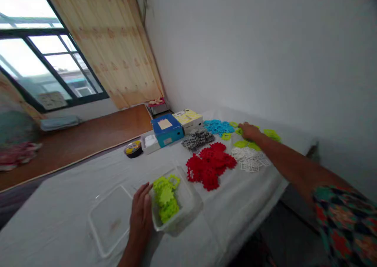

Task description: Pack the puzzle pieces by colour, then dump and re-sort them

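My left hand point(141, 212) rests against the left wall of a clear plastic container point(187, 200), its fingers on the rim. Lime-green plastic pieces point(165, 198) lie inside that container. My right hand point(249, 132) reaches to the far side of the table, over scattered lime-green pieces point(271, 134); its fingertips are down among them, too small to show whether they grip one. Close by are a blue pile point(218, 127) and a white pile point(250, 159). Nearer the container lies a red pile point(209, 165), with a grey pile point(198, 139) behind it.
A clear lid point(110, 220) lies left of my left hand on the white-covered table point(73, 204). Along the back edge stand a blue box point(167, 129), a yellow and white box point(188, 120), a small white tray point(150, 143) and a round black item point(133, 149). A wall rises behind.
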`<state>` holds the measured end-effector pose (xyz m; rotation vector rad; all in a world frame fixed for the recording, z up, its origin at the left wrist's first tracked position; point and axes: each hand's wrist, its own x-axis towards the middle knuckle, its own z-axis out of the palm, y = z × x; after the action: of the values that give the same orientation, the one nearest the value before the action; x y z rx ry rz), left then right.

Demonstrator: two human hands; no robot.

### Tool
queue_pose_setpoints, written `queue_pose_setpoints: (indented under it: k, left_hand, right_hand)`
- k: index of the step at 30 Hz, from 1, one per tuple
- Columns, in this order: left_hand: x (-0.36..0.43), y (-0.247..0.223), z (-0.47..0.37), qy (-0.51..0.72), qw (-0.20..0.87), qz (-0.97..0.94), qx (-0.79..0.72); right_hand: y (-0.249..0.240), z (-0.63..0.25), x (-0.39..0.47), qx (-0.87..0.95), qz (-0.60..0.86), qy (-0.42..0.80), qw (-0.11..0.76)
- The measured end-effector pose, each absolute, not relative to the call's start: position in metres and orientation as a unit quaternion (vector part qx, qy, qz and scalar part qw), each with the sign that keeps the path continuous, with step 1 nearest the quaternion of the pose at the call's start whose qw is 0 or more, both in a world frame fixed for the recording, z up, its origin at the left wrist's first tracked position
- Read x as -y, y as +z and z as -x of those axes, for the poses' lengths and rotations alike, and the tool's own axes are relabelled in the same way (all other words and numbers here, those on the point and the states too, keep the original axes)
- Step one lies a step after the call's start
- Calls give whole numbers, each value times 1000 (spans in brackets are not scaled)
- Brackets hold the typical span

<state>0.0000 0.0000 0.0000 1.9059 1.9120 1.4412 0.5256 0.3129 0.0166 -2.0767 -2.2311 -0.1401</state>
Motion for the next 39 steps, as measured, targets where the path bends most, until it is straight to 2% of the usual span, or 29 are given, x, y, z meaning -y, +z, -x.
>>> queue_pose_setpoints:
  k: [7, 14, 16, 19, 22, 26, 30, 32, 34, 39]
  left_hand:
    - [-1, 0, 2, 469, 40, -623, -624]
    - [-5, -2, 1, 481, 35, -622, -617]
    - [-3, 0, -3, 480, 38, -623, -617]
    - [-1, 3, -8, 481, 39, -623, -616]
    - [1, 5, -11, 487, 36, -621, -614]
    - [3, 6, -13, 489, 40, -627, -605]
    - [6, 4, -14, 502, 43, -626, -594]
    - [6, 4, -14, 507, 44, -626, -591]
    - [6, 3, -14, 506, 45, -627, -590]
    - [5, 3, -14, 494, 41, -628, -599]
  right_hand:
    - [16, -545, -308, 695, 704, -53, 138]
    - [56, -536, -297, 661, 683, -31, 309]
    - [77, -509, -286, 673, 640, 45, 367]
    - [105, -437, -247, 711, 509, 254, 413]
    - [121, -348, -185, 787, 345, 346, 377]
    - [114, -253, -110, 895, 157, 289, 301]
    - [97, -213, -80, 957, 97, 224, 157]
    - [96, -211, -75, 969, 97, 195, 119]
    - [99, -217, -72, 970, 96, 183, 131]
    - [101, -262, -83, 949, 146, 165, 224]
